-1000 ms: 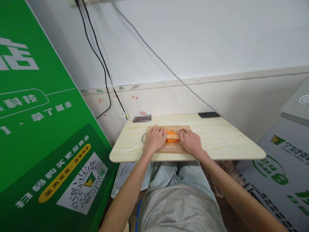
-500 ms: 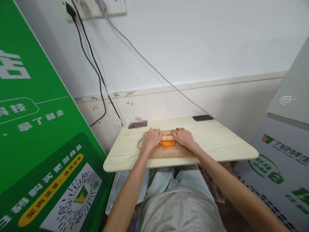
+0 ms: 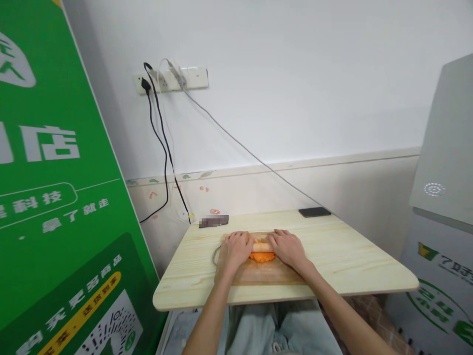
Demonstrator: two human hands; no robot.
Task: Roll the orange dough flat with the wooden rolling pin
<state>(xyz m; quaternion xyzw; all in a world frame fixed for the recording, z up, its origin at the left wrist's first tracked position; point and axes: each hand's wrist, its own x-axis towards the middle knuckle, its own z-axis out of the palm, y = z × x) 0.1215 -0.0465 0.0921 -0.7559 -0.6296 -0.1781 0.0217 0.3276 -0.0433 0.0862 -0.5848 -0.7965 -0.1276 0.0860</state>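
Note:
Across an orange flattened piece of dough (image 3: 263, 257) lies a pale wooden rolling pin (image 3: 261, 247). My left hand (image 3: 239, 246) is wrapped over its left end, and my right hand (image 3: 287, 247) covers the right end. Orange dough shows both in front of the pin and a little behind it. Underneath is a wooden cutting board (image 3: 264, 277), partly covered by my hands and forearms. A thin metal loop handle (image 3: 216, 255) sticks out at the board's left side. The pin's ends are hidden under my palms.
The board rests on a light wood-grain table (image 3: 354, 261). At its back lie a black phone (image 3: 314, 212) and a dark, partly pixelated object (image 3: 213, 221). Cables (image 3: 236, 140) run down from wall sockets (image 3: 173, 80). A green panel (image 3: 74, 197) stands left, a grey-white cabinet (image 3: 439, 197) right.
My view has tilted upward, so table, board and hands sit lower in the picture and more of the wall shows. Both hands remain on the rolling pin, with little visible shift over the dough.

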